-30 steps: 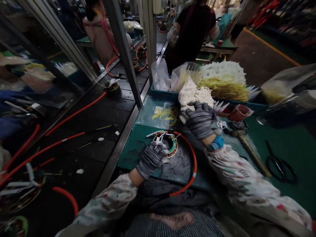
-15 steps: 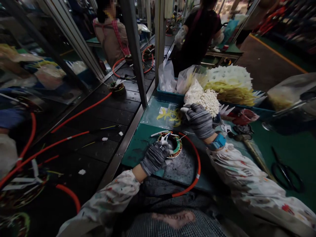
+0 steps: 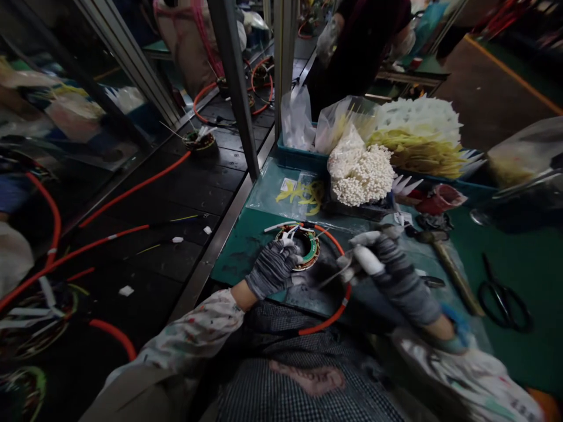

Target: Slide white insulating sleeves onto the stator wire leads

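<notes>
1. In the head view, my left hand (image 3: 273, 265) is closed on the near left side of the wound ring (image 3: 314, 254), which lies on the green table (image 3: 240, 249) just ahead of me.
2. My right hand (image 3: 352, 266) is just right of the ring, apart from it, its fingers drawn narrow on a thin strand (image 3: 332, 278), too blurred to name.
3. A red cable (image 3: 336, 317) curves from the ring around its right side and back towards my apron (image 3: 308, 381).
4. Beyond the ring lies clear plastic (image 3: 261, 196) with yellow strips (image 3: 303, 195); whether in or on it, I cannot tell. To their right sits a white-tipped bundle (image 3: 365, 176), before a blue tray (image 3: 299, 157) heaped with white and yellow pieces.
5. Off to my right, a hammer (image 3: 453, 269) and black scissors (image 3: 491, 275) lie near each other.
6. On my left, past a metal rail (image 3: 219, 246), a dark slatted line (image 3: 176, 181) bears more rings and red cables.
7. Further off, two co-workers (image 3: 358, 53) stand or sit either side of metal posts (image 3: 237, 88); an orange line (image 3: 512, 73) crosses the floor. The room is dim.
</notes>
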A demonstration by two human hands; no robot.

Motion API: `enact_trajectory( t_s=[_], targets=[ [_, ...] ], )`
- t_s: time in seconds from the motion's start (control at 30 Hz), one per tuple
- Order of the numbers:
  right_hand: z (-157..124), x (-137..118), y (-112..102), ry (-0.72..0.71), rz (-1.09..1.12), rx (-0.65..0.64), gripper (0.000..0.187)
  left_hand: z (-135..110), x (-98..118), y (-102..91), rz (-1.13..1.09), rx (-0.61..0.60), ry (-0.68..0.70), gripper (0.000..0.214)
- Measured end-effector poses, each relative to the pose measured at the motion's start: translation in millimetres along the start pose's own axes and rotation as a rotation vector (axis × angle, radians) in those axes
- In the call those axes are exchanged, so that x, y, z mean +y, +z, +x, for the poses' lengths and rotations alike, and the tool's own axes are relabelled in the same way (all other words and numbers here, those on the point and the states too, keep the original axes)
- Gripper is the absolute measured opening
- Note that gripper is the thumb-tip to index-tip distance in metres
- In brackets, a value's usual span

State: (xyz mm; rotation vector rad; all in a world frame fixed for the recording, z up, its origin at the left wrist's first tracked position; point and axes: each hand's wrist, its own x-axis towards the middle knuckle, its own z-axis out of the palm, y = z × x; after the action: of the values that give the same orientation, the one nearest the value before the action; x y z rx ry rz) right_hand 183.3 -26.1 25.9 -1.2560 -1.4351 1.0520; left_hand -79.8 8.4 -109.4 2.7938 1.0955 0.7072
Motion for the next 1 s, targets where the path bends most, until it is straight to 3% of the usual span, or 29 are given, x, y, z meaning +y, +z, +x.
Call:
enact_trajectory(
  t_s=[0.13, 0.23, 0.37, 0.57, 0.8, 1.0],
  targets=[
    [-21, 32, 27, -0.079, -0.011, 0.192, 0.012, 4, 7, -0.6, -0.006, 0.011, -0.084, 0.038],
    [-33, 47, 33, -0.164, 0.015, 0.257, 0.003, 9, 11, -3.7, -0.019, 0.015, -0.107, 0.033],
    [-53, 60, 29, -0.219, 0.014, 0.205, 0.011, 12, 14, -6.5, -0.011, 0.057, -0.095, 0.03],
    [-82, 76, 25, -0.139, 0.087, 0.027, 0.02, 13, 14, -7.0, 0.014, 0.07, -0.051, 0.026],
    [-78, 76, 26, -0.204, 0.138, 0.047, 0.032, 11, 10, -6.3, 0.068, 0.178, 0.047, 0.028],
    [-81, 83, 20, -0.111, 0.16, 0.011, 0.02, 8, 9, -3.3, 0.096, 0.139, 0.02, 0.034]
  ],
)
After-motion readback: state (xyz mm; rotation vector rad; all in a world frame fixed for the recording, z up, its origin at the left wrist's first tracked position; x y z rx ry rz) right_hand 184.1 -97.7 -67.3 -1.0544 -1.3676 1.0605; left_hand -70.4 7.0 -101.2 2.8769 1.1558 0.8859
